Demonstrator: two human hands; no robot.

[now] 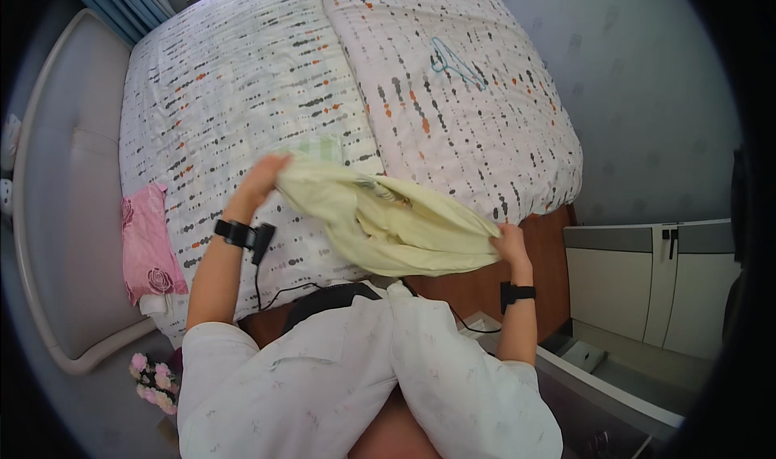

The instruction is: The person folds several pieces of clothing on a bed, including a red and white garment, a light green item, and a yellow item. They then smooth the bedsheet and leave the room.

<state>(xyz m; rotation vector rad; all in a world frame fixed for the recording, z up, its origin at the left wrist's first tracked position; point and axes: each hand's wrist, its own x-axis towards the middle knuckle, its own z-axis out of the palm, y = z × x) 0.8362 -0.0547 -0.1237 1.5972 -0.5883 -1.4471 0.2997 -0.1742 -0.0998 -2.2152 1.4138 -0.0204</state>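
Note:
A pale yellow garment (420, 232) is stretched between my two hands above the near edge of the bed. My left hand (265, 178) is closed on its upper left corner, while my right hand (511, 245) pinches the far right end. The cloth sags in loose folds in the middle, and a small dark printed or patterned patch shows inside its opening. Its exact cut cannot be made out. Just behind it, a green-and-white checked cloth (323, 147) lies on the bed, partly hidden by the garment.
The bed (242, 71) has a white patterned quilt. A light blue hanger (457, 64) lies toward its far right. A pink pillow (149, 241) rests by the headboard (89, 184). Pink flowers (153, 382) stand low on the left. White cabinets (618, 289) and an open drawer (638, 378) are at right.

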